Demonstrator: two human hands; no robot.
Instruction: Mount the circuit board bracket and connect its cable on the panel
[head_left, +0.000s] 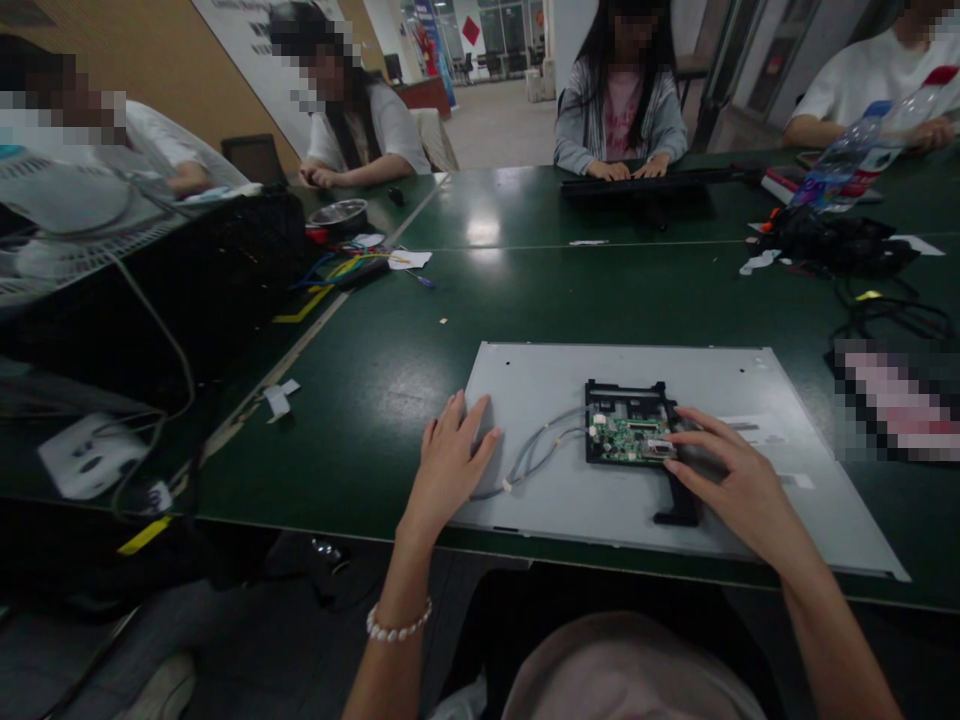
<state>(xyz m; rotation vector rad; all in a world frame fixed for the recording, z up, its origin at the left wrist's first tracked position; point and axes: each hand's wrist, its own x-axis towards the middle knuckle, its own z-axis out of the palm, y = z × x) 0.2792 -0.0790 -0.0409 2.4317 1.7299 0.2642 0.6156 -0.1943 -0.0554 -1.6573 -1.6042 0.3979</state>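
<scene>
A flat grey-white panel (pixel 555 500) lies on the green table near its front edge. On it sits a black plastic bracket (pixel 679 505) with a green circuit board (pixel 626 437) inside. Grey cables (pixel 529 455) run from the board's left side towards the panel's left edge. My left hand (pixel 454 455), fingers spread, rests at the left edge of the panel and holds nothing visible. With its fingers apart, my right hand (pixel 731 475) reaches over the panel, fingertips at the right side of the board and bracket; no object is gripped.
The green table (pixel 360 380) carries wires (pixel 345 268) and a metal bowl (pixel 339 213) at the back left. A power strip (pixel 94 455) is at left, bottles (pixel 844 160) and a black bundle (pixel 832 240) at right. Several people sit across; one touches a black bar (pixel 637 188).
</scene>
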